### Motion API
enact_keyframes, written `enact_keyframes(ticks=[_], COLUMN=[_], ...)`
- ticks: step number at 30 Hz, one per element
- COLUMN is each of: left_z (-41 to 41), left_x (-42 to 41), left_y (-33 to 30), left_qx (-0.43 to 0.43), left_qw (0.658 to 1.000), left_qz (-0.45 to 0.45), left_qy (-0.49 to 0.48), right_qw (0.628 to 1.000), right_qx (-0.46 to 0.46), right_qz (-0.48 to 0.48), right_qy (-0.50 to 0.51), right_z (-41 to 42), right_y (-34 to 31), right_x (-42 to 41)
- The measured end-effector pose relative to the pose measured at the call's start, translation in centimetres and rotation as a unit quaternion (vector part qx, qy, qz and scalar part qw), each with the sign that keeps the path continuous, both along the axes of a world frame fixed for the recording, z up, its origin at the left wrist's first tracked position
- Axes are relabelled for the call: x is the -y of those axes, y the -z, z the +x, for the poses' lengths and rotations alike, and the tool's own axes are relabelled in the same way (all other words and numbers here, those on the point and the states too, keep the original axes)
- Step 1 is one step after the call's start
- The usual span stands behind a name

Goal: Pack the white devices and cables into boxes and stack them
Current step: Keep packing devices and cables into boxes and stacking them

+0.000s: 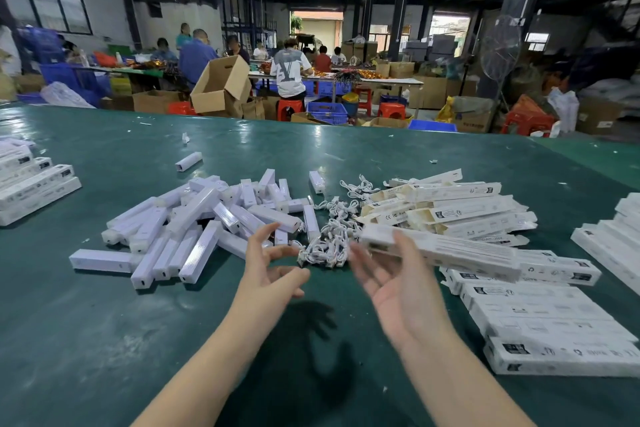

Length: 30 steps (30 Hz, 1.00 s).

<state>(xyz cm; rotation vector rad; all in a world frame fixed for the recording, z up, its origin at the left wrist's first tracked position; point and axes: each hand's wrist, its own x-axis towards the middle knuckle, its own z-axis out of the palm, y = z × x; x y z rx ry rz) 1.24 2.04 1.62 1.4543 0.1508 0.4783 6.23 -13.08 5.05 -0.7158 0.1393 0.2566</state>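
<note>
A heap of white stick devices lies left of centre on the green table. A tangle of short white cables sits in the middle. Flat, unfilled boxes are piled behind and to the right of the cables. My left hand hovers just left of the cables, fingers spread and loose, holding nothing. My right hand is blurred and palm up; a long white box lies between its thumb and fingers, its far end over the packed boxes stacked at the right.
More packed boxes are stacked at the far left and at the right edge. A lone device lies further back. Beyond the table edge, people work at benches among cartons, blue crates and red stools.
</note>
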Motion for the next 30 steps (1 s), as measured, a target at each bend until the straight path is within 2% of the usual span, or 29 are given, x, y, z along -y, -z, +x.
enact_keyframes(ticks=[4,13,21,23,25,26,27,28,29,30], left_z=[0.5,0.5,0.3,0.3,0.3,0.3,0.2,0.2,0.2,0.1], left_x=[-0.2,-0.4,-0.4,-0.3,-0.2,-0.2,-0.2,-0.2,-0.2,-0.2], left_y=[0.6,0.9,0.7,0.6,0.5,0.5,0.4,0.4,0.3,0.3], left_qx=[-0.038,-0.071,-0.076,-0.076,-0.078,-0.08,-0.081,-0.081,-0.081,-0.082], left_qw=[0.999,0.997,0.997,0.997,0.997,0.997,0.997,0.996,0.996,0.996], left_qz=[-0.012,-0.012,-0.005,0.0,0.009,0.015,0.02,0.023,0.024,0.026], left_qy=[-0.016,-0.026,-0.009,-0.005,-0.003,-0.003,-0.004,-0.005,-0.007,-0.008], right_qw=[0.983,0.976,0.989,0.99,0.975,0.955,0.914,0.838,0.728,0.597], right_qx=[-0.114,-0.163,-0.13,-0.096,-0.02,0.036,0.106,0.183,0.246,0.278], right_qz=[0.13,0.105,-0.005,-0.101,-0.218,-0.291,-0.391,-0.514,-0.638,-0.747], right_qy=[0.066,0.103,0.066,0.016,-0.033,-0.037,-0.023,0.007,0.046,0.094], right_z=[2.0,3.4,3.8,3.5,3.2,3.1,3.0,3.1,3.3,3.5], right_y=[-0.7,0.8,1.1,1.2,1.0,0.9,0.7,0.5,0.4,0.5], right_x=[2.5,2.8,3.4,3.0,2.5,2.3,2.3,2.6,3.2,3.9])
